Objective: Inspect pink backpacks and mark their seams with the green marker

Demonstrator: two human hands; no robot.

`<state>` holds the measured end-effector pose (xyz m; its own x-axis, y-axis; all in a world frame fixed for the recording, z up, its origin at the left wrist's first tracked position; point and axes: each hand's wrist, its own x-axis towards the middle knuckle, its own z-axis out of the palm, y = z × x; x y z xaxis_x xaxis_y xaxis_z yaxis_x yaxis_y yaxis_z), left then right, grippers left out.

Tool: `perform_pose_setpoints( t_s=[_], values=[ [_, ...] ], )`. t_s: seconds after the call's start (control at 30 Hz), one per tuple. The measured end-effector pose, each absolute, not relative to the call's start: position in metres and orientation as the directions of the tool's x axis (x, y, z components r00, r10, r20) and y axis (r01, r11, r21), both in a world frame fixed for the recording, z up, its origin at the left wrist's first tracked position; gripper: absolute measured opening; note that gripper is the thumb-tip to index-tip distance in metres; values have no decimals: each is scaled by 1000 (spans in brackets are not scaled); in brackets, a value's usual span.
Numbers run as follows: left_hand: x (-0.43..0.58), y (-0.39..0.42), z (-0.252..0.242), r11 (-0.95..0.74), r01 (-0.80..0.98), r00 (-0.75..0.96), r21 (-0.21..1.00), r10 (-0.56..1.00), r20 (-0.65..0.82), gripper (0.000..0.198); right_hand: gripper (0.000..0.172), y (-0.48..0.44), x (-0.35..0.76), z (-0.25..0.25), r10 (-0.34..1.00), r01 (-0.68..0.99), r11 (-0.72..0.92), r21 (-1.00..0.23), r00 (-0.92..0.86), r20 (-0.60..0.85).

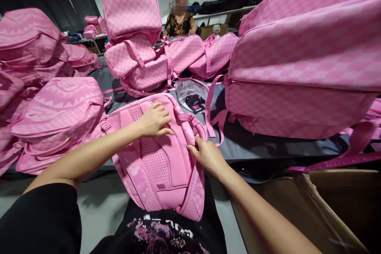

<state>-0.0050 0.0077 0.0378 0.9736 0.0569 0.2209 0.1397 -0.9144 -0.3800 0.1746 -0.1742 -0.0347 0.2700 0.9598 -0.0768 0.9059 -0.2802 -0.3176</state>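
A pink backpack (157,162) leans against the table edge in front of me, with its padded back panel and perforated mesh strip facing up. My left hand (154,121) rests on the upper part of that panel, its fingers loosely bent and the thumb apart, holding nothing. At the bag's right edge my right hand (204,152) is closed, thumb and fingers pinching the shoulder strap (188,133). The lower end of this strap runs down to the bag's bottom right corner. Just beyond the bag lies a clear plastic bag (190,89) with black tags (196,104).
Pink backpacks (59,111) are heaped on the left. More checkered bags (132,16) are stacked across the table (250,147), and large ones (303,59) stand close on the right. An open cardboard box (297,206) sits low right. Another person (178,24) is at the far side.
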Motion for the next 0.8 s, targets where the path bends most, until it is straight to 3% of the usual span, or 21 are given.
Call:
perform_pose_setpoints(
  t_s=[0.07,0.23,0.3,0.37,0.47,0.57,0.67,0.8],
  values=[
    [-2,17,35,-934,100,981,-343,35,191,53,23,-176,175,-36,957,905,-291,-312,280,-79],
    [-12,44,48,-898,290,938,-331,199,283,43,23,-179,177,-36,945,894,-325,-309,300,-128],
    [-16,26,45,-904,326,912,-276,224,343,33,21,-183,178,-27,938,863,-347,-366,326,-121],
    [-19,-9,35,-940,315,888,-130,244,389,29,23,-190,175,-12,940,784,-285,-551,341,0],
    [-16,-67,18,-946,198,897,259,281,342,29,32,-201,159,12,872,509,42,-860,401,281],
    [-13,-104,4,-809,71,921,583,278,273,28,28,-204,131,22,761,221,359,-907,494,421],
    [-16,-113,-7,-726,66,917,684,315,246,16,23,-198,104,9,736,36,492,-870,517,438],
    [-33,-106,-12,-755,132,871,643,398,289,19,26,-186,91,-21,867,-18,389,-921,346,359]
  ],
)
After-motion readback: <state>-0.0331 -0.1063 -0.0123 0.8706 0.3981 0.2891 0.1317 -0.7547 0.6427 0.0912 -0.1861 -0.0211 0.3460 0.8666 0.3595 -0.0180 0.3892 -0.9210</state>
